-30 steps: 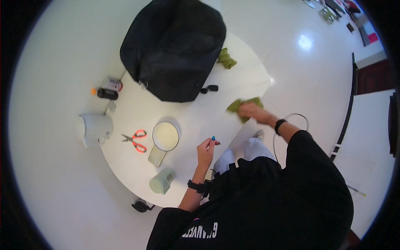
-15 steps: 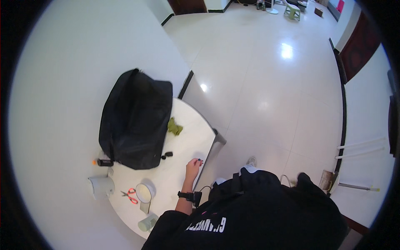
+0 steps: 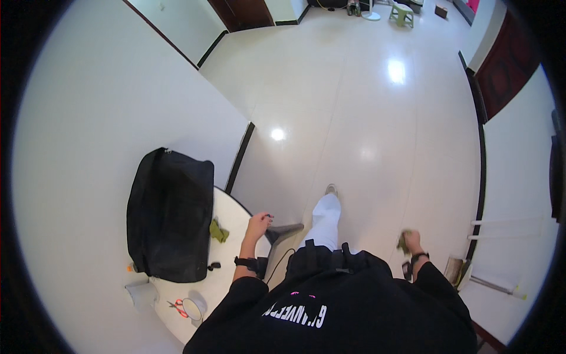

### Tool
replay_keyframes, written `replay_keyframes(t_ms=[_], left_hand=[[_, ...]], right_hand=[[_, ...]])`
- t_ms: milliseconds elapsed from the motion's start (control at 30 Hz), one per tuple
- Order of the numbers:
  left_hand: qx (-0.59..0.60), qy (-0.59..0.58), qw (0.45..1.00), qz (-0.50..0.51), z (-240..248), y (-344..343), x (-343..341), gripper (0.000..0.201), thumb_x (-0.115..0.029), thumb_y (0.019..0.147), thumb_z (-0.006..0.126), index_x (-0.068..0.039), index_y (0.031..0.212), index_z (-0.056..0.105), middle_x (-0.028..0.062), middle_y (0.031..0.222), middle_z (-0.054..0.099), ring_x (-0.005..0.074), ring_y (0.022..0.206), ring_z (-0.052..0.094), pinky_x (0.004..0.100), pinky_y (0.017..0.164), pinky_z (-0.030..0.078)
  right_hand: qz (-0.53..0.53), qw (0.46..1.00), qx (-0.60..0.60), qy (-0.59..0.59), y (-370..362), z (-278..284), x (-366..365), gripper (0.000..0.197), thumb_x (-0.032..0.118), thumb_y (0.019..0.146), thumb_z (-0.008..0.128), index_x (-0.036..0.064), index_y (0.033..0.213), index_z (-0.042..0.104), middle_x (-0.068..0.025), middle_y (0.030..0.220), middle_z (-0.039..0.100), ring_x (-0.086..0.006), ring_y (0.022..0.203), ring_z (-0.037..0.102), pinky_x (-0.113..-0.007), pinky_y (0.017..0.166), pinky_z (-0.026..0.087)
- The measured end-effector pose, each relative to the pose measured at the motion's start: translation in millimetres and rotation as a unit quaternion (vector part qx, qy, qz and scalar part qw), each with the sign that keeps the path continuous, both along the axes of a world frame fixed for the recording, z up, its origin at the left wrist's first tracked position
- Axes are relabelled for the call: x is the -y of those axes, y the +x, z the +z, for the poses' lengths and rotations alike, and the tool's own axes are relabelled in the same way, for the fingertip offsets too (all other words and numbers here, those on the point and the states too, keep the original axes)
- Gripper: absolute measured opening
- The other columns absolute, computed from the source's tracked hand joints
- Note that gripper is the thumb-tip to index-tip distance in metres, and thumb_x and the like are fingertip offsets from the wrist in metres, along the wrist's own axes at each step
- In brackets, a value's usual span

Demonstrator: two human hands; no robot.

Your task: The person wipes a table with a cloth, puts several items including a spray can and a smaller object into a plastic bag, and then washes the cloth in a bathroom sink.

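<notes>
My left hand (image 3: 257,226) hangs beside the edge of the white round table (image 3: 227,203), its fingers curled closed. A small dark blue spot shows at the fingertips; whether it is a held thing or a nail, I cannot make out. Out to the right over the floor, my right hand (image 3: 414,240) is closed on a crumpled olive-green cloth (image 3: 403,242), slightly blurred. A similar olive-green cloth (image 3: 219,231) lies on the table by a large black bag (image 3: 171,218). Both wrists wear black straps.
On the table are small black items (image 3: 214,266), red-handled scissors (image 3: 178,307), a white bowl (image 3: 193,309) and a grey-white container (image 3: 141,293). A grey table leg (image 3: 286,231) juts out. White rails (image 3: 507,229) stand at the right wall; a green stool (image 3: 401,15) is far ahead.
I have stepped forward, and the table has shifted down and left in view. My right hand with the green cloth has come into sight. My left hand stays curled by the table edge.
</notes>
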State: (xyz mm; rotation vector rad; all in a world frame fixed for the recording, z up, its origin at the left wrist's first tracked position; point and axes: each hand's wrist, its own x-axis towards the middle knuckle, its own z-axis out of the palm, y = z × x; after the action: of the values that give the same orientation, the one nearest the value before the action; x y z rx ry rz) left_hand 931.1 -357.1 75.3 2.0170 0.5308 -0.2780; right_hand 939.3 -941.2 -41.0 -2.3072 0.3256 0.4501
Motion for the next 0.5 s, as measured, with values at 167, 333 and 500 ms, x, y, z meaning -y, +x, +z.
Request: replay_keyframes(t_ms=[167, 333, 500], left_hand=[[0.080, 0.004, 0.997, -0.007, 7, 155, -30, 0.022, -0.011, 0.080, 0.047, 0.000, 0.092, 0.062, 0.0090, 0.073, 0.063, 0.0144, 0.066, 0.059, 0.0256, 0.061, 0.047], [0.111, 0.082, 0.989, -0.048, 1, 302, -26, 0.021, -0.013, 0.082, 0.048, -0.001, 0.094, 0.060, 0.0126, 0.076, 0.063, 0.0205, 0.069, 0.061, 0.0292, 0.064, 0.047], [0.097, -0.016, 0.989, -0.107, 21, 400, 16, 0.022, -0.013, 0.084, 0.046, 0.001, 0.096, 0.059, 0.0111, 0.080, 0.063, 0.0200, 0.074, 0.061, 0.0300, 0.069, 0.047]], right_hand=[[0.007, 0.970, 0.228, -0.085, 266, 119, -115, 0.034, 0.029, 0.085, 0.048, -0.0011, 0.073, 0.059, -0.0214, 0.071, 0.058, -0.0390, 0.068, 0.056, -0.044, 0.059, 0.043], [0.016, 0.974, 0.128, -0.188, 365, 119, -98, 0.046, 0.040, 0.084, 0.043, -0.0018, 0.073, 0.060, -0.0235, 0.073, 0.058, -0.0399, 0.070, 0.057, -0.047, 0.062, 0.043], [-0.175, 0.981, -0.037, 0.077, 303, 73, -17, 0.051, 0.042, 0.085, 0.046, -0.0033, 0.065, 0.062, -0.0191, 0.056, 0.059, -0.0339, 0.060, 0.061, -0.045, 0.057, 0.046]])
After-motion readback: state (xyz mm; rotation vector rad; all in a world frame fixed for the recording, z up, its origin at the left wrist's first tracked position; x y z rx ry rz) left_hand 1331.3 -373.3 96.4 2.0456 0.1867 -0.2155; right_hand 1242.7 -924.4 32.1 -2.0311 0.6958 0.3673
